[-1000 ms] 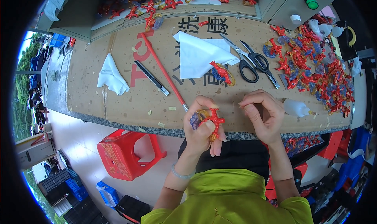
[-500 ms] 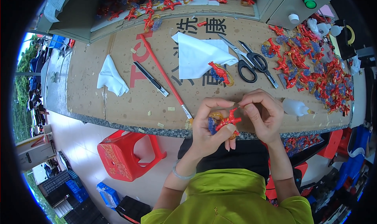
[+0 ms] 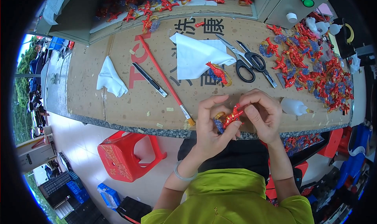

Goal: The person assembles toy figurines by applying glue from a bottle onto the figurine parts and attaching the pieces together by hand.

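A small red toy figure with clear blue and yellow parts is gripped in my left hand, the thumb pressed along its lower side and the index finger arched above. Right beside the figure's raised limb, my right hand is closed in a pinch of thumb and index finger. What lies between those fingertips is too small to make out. Beyond my hands, another red figure lies at the edge of a white cloth. A squeeze bottle with a thin tip lies by my right hand.
Black-handled scissors and a utility knife lie ahead. Leftward are a red-handled brush, another cutter and a folded white cloth. Piled figures cover the right side. A red stool stands below the table's stone edge.
My left hand has turned the figure, so its body now tilts up toward my right fingertips. My left index finger has lifted away from the right hand. My right hand stays pinched.
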A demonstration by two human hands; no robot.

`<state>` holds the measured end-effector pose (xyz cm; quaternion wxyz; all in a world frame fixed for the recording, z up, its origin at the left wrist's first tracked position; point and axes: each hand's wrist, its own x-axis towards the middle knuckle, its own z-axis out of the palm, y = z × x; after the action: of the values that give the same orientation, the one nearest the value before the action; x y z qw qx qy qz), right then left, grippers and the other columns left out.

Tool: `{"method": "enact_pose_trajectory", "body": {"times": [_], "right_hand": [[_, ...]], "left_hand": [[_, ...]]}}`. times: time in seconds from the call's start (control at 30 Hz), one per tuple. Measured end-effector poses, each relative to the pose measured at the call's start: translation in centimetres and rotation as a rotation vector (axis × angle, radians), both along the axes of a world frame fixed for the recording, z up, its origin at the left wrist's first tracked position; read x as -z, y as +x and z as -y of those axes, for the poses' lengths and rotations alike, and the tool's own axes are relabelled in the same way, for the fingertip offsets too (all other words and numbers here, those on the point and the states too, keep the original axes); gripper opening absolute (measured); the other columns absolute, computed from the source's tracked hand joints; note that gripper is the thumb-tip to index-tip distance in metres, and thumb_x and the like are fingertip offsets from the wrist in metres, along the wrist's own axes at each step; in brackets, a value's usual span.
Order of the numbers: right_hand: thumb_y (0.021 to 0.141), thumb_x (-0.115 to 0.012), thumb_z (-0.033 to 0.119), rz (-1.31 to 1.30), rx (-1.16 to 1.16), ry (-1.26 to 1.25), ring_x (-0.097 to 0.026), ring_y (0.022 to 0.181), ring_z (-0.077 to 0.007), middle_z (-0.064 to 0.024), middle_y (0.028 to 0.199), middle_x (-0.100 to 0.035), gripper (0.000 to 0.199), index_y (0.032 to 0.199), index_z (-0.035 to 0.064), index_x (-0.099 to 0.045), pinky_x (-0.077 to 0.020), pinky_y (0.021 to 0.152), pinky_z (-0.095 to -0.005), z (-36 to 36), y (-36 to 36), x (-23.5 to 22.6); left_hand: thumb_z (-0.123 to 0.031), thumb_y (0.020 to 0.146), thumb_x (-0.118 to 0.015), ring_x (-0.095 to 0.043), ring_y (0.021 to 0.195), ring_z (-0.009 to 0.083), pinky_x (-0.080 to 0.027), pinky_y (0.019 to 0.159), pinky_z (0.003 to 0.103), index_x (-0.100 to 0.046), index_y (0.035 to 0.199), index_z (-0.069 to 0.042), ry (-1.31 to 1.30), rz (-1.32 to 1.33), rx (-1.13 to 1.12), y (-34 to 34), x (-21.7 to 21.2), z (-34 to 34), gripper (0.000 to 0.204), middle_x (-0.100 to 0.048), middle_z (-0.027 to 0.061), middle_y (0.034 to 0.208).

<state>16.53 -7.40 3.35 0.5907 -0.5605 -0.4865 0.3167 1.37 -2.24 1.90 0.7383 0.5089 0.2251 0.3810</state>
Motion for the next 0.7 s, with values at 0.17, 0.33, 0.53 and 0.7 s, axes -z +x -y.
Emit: {"method": "enact_pose_trajectory", "body": {"times": [0.17, 0.33, 0.53, 0.7], "right_hand": [[0.084, -0.068, 0.011, 0.032, -0.086, -0.069, -0.057, 0.073, -0.0143, -0.0099, 0.094, -0.064, 0.015, 0.092, -0.0011, -0.067, -0.0446, 0.066, -0.0253, 0.0, 0.2, -0.3], [0.082, -0.069, 0.009, -0.2, -0.161, -0.006, -0.056, 0.088, -0.0143, -0.0118, 0.104, -0.061, 0.021, 0.1, -0.0024, -0.066, -0.0436, 0.076, -0.025, 0.0, 0.3, 0.3], [0.084, -0.068, 0.008, -0.273, -0.129, 0.003, -0.056, 0.095, -0.0181, -0.0134, 0.109, -0.059, 0.029, 0.109, -0.0039, -0.061, -0.0442, 0.085, -0.0301, -0.2, -0.2, 0.0], [0.088, -0.063, 0.004, -0.134, -0.096, 0.04, -0.057, 0.103, -0.0175, -0.0144, 0.112, -0.061, 0.021, 0.107, -0.0031, -0.061, -0.0454, 0.088, -0.0309, -0.4, 0.2, 0.6]], "left_hand": [[-0.001, 0.087, -0.065, -0.061, 0.074, 0.0143, -0.049, 0.064, 0.022, -0.03, 0.133, -0.002, 0.209, -0.075, -0.042, -0.1, 0.8, -0.5, 0.057, -0.057, 0.0125, 0.097], [-0.007, 0.09, -0.065, -0.059, 0.086, 0.0185, -0.047, 0.076, 0.028, -0.028, 0.135, -0.001, 0.323, -0.162, -0.074, 0.7, 1.0, 0.0, 0.059, -0.056, 0.0129, 0.1], [-0.013, 0.094, -0.058, -0.058, 0.095, 0.0223, -0.045, 0.083, 0.03, -0.025, 0.137, 0.001, 0.275, -0.216, -0.229, 2.0, 0.2, 0.4, 0.056, -0.054, 0.0164, 0.105], [-0.029, 0.099, -0.042, -0.053, 0.109, 0.0215, -0.045, 0.09, 0.031, -0.026, 0.139, 0.0, 0.451, -0.195, -0.142, 1.6, -0.2, -0.5, 0.052, -0.044, 0.0164, 0.125]]}}
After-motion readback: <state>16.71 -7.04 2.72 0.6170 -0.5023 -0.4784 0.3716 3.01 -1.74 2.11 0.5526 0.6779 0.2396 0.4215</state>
